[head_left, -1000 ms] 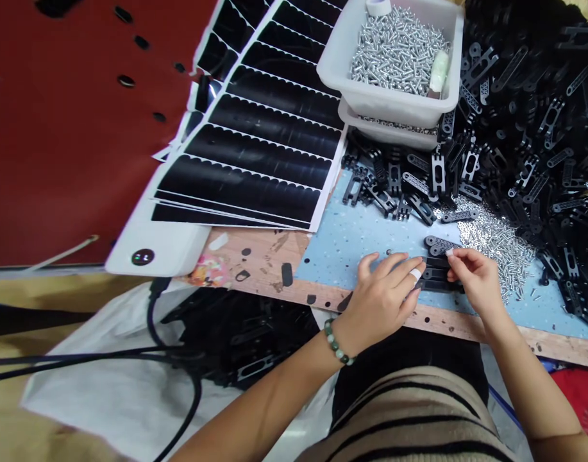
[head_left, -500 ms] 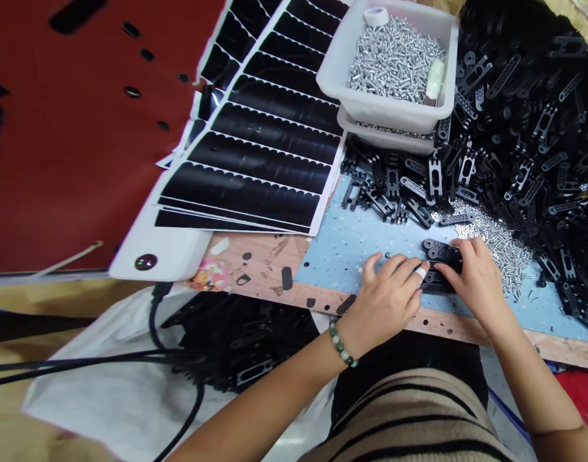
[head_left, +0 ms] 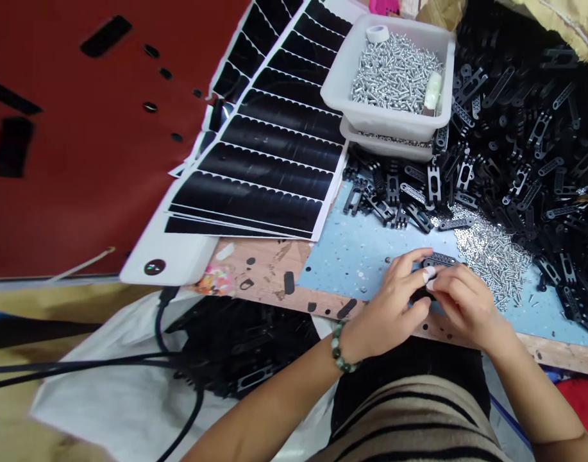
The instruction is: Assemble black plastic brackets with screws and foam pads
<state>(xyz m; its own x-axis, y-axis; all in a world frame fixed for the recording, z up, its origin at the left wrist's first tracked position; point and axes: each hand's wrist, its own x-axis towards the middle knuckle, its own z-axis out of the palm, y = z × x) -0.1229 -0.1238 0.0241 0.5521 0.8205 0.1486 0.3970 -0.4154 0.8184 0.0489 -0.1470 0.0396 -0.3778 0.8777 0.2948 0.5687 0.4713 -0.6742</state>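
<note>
Meeting low over the blue mat (head_left: 342,260), the left hand (head_left: 399,301) and right hand (head_left: 467,305) nearly touch at the fingertips! Left fingers arch forward, bent and lightly spread, a white band on one, with a dark piece (head_left: 420,295) below them; it looks like a steadying hold, though I cannot tell how firmly they grip. Right thumb and fingers curl in close to that band, and whether anything small is pinched there, I cannot tell. Just beyond the fingertips lies a perforated black link (head_left: 439,259), flat on the mat near the front edge, probably there for easy reach. Over to the right, loose screws and nuts (head_left: 493,256) spread beside the right hand, handy for picking, I'd judge, with a great heap of black parts (head_left: 515,128) behind. Now the containers: a white tub (head_left: 385,119) brims with silvery screws (head_left: 394,70), plus a white tape roll (head_left: 377,34) at the back and a pale green bundle (head_left: 433,91) in the right front corner. Beneath sits a second tub (head_left: 390,149), small metal pieces showing through the gap, stacked perhaps to save room.
</note>
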